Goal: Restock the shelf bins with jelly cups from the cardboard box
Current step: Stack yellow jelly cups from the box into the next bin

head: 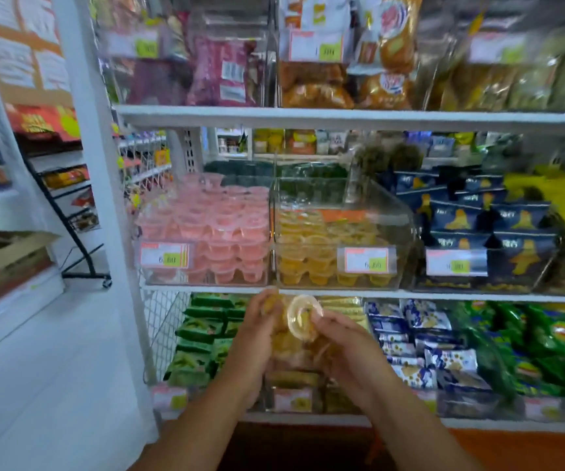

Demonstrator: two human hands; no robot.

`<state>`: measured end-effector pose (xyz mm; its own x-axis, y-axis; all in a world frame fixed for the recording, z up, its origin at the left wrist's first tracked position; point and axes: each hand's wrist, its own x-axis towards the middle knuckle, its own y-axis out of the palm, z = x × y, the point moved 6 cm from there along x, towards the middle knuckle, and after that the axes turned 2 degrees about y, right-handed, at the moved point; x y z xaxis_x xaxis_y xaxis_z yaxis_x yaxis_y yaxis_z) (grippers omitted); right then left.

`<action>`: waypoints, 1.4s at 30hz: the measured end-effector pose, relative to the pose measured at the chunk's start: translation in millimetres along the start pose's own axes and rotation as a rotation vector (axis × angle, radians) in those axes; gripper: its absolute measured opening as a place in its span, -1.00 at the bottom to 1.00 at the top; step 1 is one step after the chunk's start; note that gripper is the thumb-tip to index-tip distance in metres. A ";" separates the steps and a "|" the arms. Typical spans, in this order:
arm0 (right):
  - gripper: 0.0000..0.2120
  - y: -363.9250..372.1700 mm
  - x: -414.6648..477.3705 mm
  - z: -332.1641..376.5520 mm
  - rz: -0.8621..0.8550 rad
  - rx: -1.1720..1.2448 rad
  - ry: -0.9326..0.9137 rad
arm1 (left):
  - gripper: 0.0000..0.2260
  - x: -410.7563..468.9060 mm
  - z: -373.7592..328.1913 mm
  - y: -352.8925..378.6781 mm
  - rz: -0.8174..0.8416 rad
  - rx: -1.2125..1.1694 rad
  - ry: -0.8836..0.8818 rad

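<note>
Small yellow clear-plastic jelly cups [303,322] are being clasped together between the curled left hand [257,338] and right hand [347,348], just below the half-full clear plastic shelf bin [398,215]. The blurred bundle seemingly being loose, cups could be dropped while being lifted over its wall.

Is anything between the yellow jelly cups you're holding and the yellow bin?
Only the clear front wall of the yellow bin: the yellow jelly cups sit below its rim, so lift over it. Its top looks open beneath the upper shelf.
</note>
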<state>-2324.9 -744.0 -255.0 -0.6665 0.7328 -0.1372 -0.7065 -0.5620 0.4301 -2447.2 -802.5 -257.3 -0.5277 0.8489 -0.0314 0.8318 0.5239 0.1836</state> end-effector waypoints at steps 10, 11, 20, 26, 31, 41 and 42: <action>-0.74 6.7 58.1 160.0 -0.026 -0.406 -0.233 | -0.62 74.2 -139.5 28.2 0.123 0.312 0.485; -0.79 -0.4 72.6 179.5 -0.084 -0.498 -0.251 | -0.62 86.7 -151.4 28.4 0.118 0.343 0.533; -0.76 -30.8 233.2 242.4 -0.311 -1.659 -0.243 | -0.58 192.0 -182.1 40.8 -0.001 0.707 0.734; -0.74 -48.2 283.1 231.3 -0.291 -1.838 -0.091 | -0.54 205.8 -178.6 49.0 -0.046 0.866 0.845; -0.79 -69.9 289.4 219.6 -0.304 -1.694 0.061 | -0.54 196.7 -171.1 54.0 -0.108 1.014 0.906; -0.79 -65.1 284.9 207.4 -0.232 -1.792 0.215 | -0.54 199.5 -170.6 55.3 -0.114 1.117 0.891; -0.71 -65.9 283.9 208.2 -0.243 -1.780 0.219 | -0.54 199.7 -170.3 55.5 -0.112 1.130 0.887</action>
<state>-2418.0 -419.1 -136.5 -0.4324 0.8768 -0.2106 -0.0667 -0.2640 -0.9622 -2535.7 -616.0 -86.1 -0.1793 0.6974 0.6939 0.2466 0.7146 -0.6546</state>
